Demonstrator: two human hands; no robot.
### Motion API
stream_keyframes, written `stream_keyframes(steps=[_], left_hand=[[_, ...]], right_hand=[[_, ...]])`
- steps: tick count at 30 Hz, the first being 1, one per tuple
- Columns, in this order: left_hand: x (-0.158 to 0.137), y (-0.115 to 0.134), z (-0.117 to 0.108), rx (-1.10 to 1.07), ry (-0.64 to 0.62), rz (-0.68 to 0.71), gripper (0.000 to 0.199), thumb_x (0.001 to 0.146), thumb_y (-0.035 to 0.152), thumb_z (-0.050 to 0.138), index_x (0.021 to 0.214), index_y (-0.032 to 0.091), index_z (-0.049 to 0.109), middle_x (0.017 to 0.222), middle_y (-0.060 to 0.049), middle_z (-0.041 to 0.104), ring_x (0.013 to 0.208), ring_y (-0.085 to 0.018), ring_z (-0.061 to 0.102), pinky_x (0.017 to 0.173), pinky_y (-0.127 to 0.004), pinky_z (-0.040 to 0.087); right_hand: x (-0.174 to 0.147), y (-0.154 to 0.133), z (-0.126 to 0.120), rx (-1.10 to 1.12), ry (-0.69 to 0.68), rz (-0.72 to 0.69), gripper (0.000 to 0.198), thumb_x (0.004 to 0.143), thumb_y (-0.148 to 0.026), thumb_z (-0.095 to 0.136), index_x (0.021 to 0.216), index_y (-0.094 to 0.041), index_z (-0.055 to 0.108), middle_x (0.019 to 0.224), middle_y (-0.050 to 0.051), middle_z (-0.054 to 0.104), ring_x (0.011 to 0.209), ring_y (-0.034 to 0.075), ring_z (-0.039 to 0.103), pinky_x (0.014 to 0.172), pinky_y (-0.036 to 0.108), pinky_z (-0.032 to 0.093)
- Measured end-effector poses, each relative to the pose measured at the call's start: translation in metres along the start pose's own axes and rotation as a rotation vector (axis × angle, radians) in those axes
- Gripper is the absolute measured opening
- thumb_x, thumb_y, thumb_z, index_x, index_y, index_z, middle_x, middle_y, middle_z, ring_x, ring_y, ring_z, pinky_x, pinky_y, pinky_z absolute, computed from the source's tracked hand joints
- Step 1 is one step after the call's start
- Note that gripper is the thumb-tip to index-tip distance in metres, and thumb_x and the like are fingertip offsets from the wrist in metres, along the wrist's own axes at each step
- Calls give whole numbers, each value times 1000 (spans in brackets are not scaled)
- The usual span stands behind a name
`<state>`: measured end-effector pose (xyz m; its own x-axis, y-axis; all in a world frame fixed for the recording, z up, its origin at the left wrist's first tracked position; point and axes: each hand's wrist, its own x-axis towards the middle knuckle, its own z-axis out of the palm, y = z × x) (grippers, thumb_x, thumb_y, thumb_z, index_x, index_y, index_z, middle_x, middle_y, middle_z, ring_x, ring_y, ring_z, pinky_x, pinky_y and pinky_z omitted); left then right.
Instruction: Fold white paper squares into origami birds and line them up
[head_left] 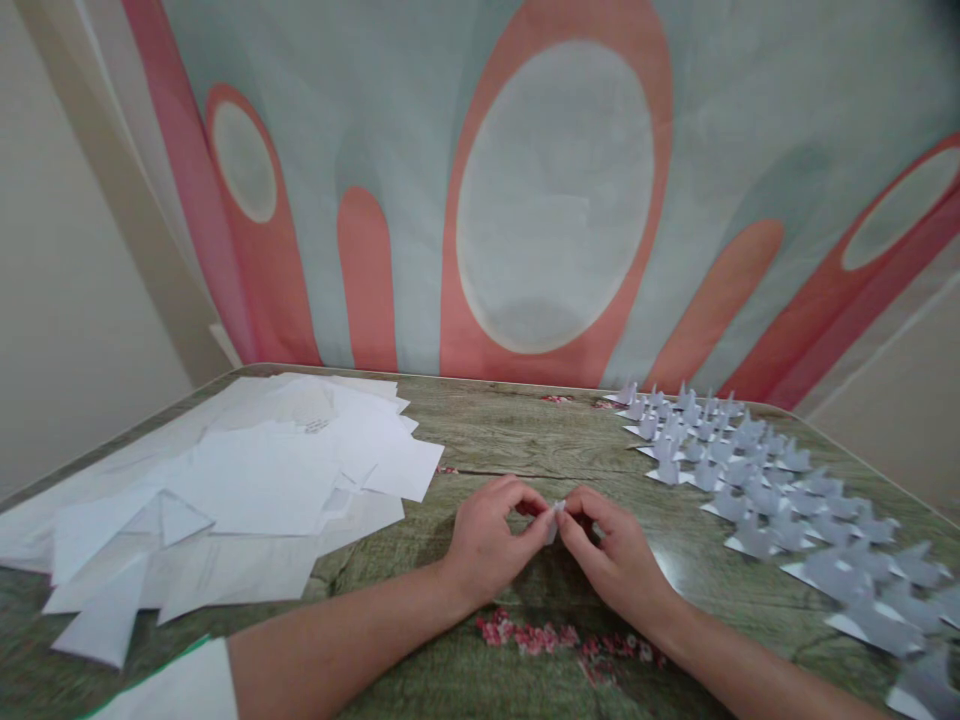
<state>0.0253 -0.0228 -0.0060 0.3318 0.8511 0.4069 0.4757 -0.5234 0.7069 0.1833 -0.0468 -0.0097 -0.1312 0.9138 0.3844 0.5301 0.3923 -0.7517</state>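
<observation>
A small folded piece of white paper point(553, 524) is pinched between both hands, above the middle of the table's near half. My left hand point(495, 530) holds its left side between thumb and forefinger. On the other side, the thumb and fingertips of my right hand point(611, 545) close on the paper's upper right edge. Most of the piece is hidden by the fingertips, so its exact folded shape cannot be made out. To the right stand many folded white paper figures point(757, 495) in slanting rows, with pointed, wing-like tips.
A spread heap of white paper sheets point(262, 480) covers the table's left side, some folded into triangles. The wood-patterned tabletop point(495, 430) carries a pink flower print point(532, 635). Behind its far edge hangs a coral and grey-green backdrop point(420, 150).
</observation>
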Motion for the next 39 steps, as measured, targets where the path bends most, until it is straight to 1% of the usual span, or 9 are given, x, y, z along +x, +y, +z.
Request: stream_keyframes(steps=[4, 13, 17, 21, 24, 29, 33, 35, 39], left_hand=[[0, 0, -1, 14, 5, 36, 5, 77, 19, 57, 72, 18, 58, 74, 0, 59, 76, -14, 53, 72, -26, 38], [1, -2, -3, 84, 8, 151, 6, 77, 18, 57, 71, 18, 58, 71, 0, 59, 74, -15, 51, 72, -28, 37], [1, -4, -2, 129, 3, 179, 7, 77, 19, 57, 70, 18, 58, 72, -1, 60, 75, -16, 51, 71, -28, 37], [0, -3, -2, 155, -4, 185, 6, 78, 22, 56, 75, 19, 60, 75, -1, 60, 77, -17, 52, 72, -29, 38], [0, -1, -3, 150, -8, 175, 6, 76, 23, 58, 80, 19, 61, 77, -2, 60, 79, -17, 52, 73, -30, 38], [0, 0, -3, 86, -23, 117, 14, 70, 21, 64, 83, 19, 60, 83, -2, 58, 82, -18, 53, 74, -29, 40], [-1, -1, -2, 30, -48, 85, 20, 67, 23, 68, 84, 18, 59, 84, -2, 57, 82, -17, 53, 72, -28, 41], [-1, -2, -1, 6, -57, 78, 18, 68, 22, 67, 83, 18, 59, 84, -1, 57, 80, -16, 53, 71, -27, 41], [-1, -2, 0, -45, -45, 66, 7, 74, 21, 62, 80, 18, 59, 81, -1, 57, 79, -15, 54, 71, -26, 40]], right_hand=[[-1, 1, 1, -7, -8, -1, 19, 84, -23, 46, 66, -18, 50, 64, -1, 47, 60, 13, 45, 56, 24, 34], [-2, -2, 1, 39, -24, 90, 22, 84, -26, 45, 65, -18, 50, 63, -1, 48, 61, 14, 46, 57, 25, 34], [-1, -2, 3, 56, -25, 103, 23, 84, -28, 45, 64, -18, 50, 62, -1, 47, 60, 14, 45, 57, 25, 34], [-1, 0, 3, 62, -16, 110, 22, 85, -29, 45, 67, -18, 52, 63, -1, 49, 61, 14, 46, 58, 25, 35], [-1, 1, 2, 68, -14, 118, 21, 85, -29, 45, 69, -18, 54, 65, 0, 51, 63, 15, 48, 59, 26, 36], [1, 3, 2, 106, -26, 138, 22, 85, -30, 46, 70, -17, 56, 67, 1, 54, 65, 16, 50, 61, 26, 37], [1, 4, 2, 157, -40, 183, 24, 85, -32, 46, 71, -17, 58, 68, 1, 56, 65, 16, 50, 61, 26, 38], [1, 4, 2, 184, -41, 209, 24, 84, -33, 47, 72, -16, 59, 67, 1, 56, 65, 15, 50, 60, 25, 38], [2, 3, 3, 230, -28, 247, 26, 82, -36, 50, 69, -16, 60, 63, 0, 54, 61, 14, 49, 57, 24, 37]])
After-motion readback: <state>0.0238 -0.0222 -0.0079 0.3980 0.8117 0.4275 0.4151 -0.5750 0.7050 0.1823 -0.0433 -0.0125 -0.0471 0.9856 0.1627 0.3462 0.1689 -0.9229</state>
